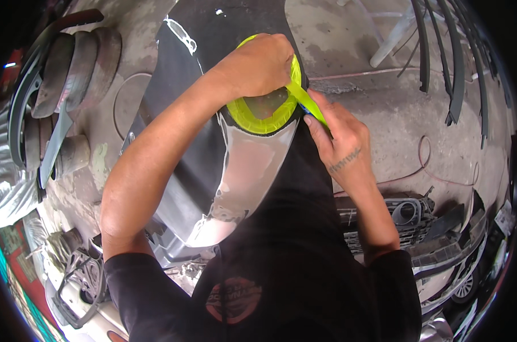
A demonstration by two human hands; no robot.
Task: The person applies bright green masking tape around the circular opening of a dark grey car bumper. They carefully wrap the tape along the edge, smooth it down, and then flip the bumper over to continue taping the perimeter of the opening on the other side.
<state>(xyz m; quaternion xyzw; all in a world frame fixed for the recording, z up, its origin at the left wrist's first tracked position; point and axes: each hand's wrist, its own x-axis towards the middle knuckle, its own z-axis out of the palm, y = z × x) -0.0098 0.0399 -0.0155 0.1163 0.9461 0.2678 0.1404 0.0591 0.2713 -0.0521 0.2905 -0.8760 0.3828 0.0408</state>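
Head view: left hand point(264, 64) closed over the top rim of a yellow-green tape roll point(258, 117), which sits on a dark car body panel point(190, 148) with a sanded grey patch. Right hand point(338, 139) pinches the free tape strip point(305, 102) just beside the roll, thumb and fingers closed on it. Curved trim strips point(452, 62) lie on the concrete floor point(395, 114), well apart to the right.

Tape roll point(264, 117) on car panel point(241, 171)
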